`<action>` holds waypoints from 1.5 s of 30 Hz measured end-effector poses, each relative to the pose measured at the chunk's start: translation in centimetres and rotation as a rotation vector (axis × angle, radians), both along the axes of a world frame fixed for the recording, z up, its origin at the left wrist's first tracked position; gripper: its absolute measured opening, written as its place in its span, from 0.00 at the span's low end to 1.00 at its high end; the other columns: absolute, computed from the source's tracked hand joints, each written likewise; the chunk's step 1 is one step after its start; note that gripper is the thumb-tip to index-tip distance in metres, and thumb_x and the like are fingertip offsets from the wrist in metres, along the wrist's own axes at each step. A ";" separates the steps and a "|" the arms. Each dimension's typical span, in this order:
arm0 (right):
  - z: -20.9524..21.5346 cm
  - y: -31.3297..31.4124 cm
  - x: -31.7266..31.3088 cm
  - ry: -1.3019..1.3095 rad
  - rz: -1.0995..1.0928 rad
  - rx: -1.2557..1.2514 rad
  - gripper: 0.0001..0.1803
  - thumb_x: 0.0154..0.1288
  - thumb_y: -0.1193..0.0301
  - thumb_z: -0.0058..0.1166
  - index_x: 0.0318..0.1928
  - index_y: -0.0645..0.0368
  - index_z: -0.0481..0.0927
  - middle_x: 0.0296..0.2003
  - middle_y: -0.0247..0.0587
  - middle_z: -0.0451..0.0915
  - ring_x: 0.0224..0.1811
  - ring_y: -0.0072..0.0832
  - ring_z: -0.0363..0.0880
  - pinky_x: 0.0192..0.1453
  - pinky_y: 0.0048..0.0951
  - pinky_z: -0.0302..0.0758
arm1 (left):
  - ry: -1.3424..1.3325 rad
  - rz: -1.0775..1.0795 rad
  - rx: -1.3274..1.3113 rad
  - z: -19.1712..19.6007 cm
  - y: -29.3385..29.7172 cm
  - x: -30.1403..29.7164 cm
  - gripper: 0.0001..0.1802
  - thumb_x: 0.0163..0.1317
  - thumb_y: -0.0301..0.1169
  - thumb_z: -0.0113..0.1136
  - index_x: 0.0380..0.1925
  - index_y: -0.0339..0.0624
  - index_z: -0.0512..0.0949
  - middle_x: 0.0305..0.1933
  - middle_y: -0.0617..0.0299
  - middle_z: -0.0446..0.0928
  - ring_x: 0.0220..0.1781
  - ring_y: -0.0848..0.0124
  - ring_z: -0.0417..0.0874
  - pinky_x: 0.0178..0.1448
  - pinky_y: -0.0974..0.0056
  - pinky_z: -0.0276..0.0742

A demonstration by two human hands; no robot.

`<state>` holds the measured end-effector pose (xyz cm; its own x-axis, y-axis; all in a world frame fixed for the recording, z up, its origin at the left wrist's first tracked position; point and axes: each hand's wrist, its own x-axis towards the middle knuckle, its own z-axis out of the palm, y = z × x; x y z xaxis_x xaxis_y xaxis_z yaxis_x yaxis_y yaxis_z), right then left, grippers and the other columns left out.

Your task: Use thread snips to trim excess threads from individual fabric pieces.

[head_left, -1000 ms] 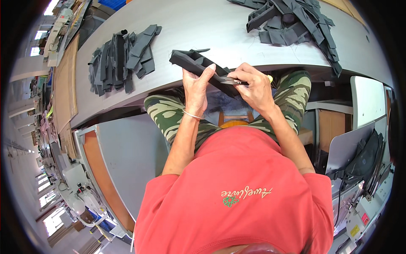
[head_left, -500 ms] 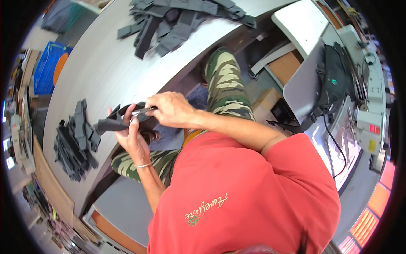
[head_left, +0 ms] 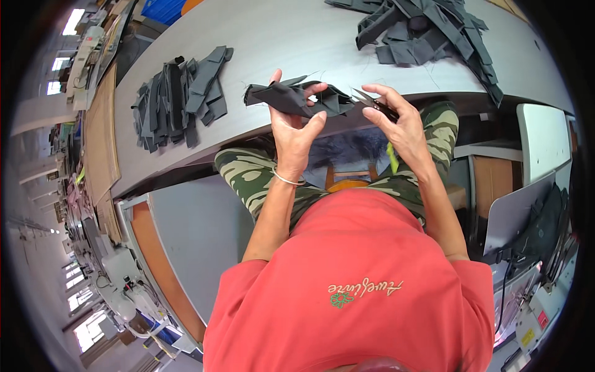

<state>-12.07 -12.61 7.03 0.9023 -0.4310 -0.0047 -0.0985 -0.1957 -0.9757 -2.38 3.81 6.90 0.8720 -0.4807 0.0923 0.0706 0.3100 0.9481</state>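
Over the table's near edge, my left hand (head_left: 294,133) grips a dark grey fabric piece (head_left: 279,96), its thumb and fingers around the folded cloth. Loose threads stick out from the cloth's edges. To its right, my right hand (head_left: 400,127) is closed on small thread snips (head_left: 379,105), whose pointed blades face the fabric with a small gap between. On the table to the left lies a pile of dark grey fabric pieces (head_left: 170,105). A larger heap of similar fabric pieces (head_left: 427,31) rests at the far right.
The pale table (head_left: 266,43) curves across in front of me, its near edge above my lap. A grey cabinet panel (head_left: 192,211) stands at my left. On my right are a white board (head_left: 542,139), a grey panel (head_left: 517,211) and a dark bag (head_left: 545,223).
The view has turned, so the table now lies straight ahead. My right hand with the snips has drawn away from the fabric, which stays in my left hand.
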 end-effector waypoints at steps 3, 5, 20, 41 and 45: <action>-0.3 0.5 -0.1 -0.091 0.012 -0.074 0.13 0.61 0.71 0.58 0.47 0.55 0.82 0.38 0.40 0.84 0.38 0.25 0.81 0.42 0.25 0.74 | -0.042 0.022 0.020 -0.1 0.3 0.1 0.50 0.49 0.16 0.59 0.70 0.47 0.44 0.52 0.50 0.75 0.49 0.74 0.72 0.55 0.68 0.67; 0.4 1.0 -0.3 -0.071 0.019 -0.175 0.12 0.60 0.71 0.58 0.46 0.56 0.82 0.38 0.40 0.84 0.37 0.28 0.81 0.42 0.26 0.74 | -0.082 0.039 0.011 -0.2 0.5 0.2 0.50 0.48 0.17 0.59 0.70 0.46 0.44 0.52 0.50 0.75 0.53 0.72 0.73 0.56 0.68 0.66; -0.6 1.4 0.4 -0.190 0.042 -0.553 0.09 0.57 0.71 0.60 0.40 0.53 0.84 0.28 0.33 0.80 0.30 0.30 0.78 0.34 0.30 0.66 | 0.002 0.033 -0.055 -0.3 0.9 0.1 0.47 0.51 0.19 0.60 0.69 0.45 0.48 0.54 0.46 0.75 0.51 0.71 0.72 0.57 0.68 0.62; -0.1 1.3 0.1 -0.150 0.056 -0.597 0.06 0.57 0.70 0.59 0.37 0.52 0.84 0.28 0.30 0.81 0.30 0.28 0.77 0.33 0.29 0.63 | 0.028 -0.005 -0.051 0.0 0.7 -0.3 0.47 0.51 0.19 0.60 0.69 0.45 0.47 0.54 0.48 0.75 0.49 0.73 0.71 0.58 0.67 0.63; -0.1 1.5 0.1 -0.155 0.060 -0.582 0.06 0.57 0.70 0.60 0.37 0.52 0.84 0.29 0.30 0.82 0.30 0.28 0.77 0.33 0.29 0.63 | 0.030 -0.010 -0.054 -0.1 0.8 -0.3 0.47 0.51 0.19 0.60 0.69 0.45 0.47 0.54 0.48 0.75 0.49 0.72 0.71 0.58 0.67 0.63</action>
<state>-11.94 -11.14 6.93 0.8966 -0.2714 0.3499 0.0638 -0.7027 -0.7086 -2.73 4.61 6.80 0.8699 -0.4845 0.0926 0.1019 0.3602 0.9273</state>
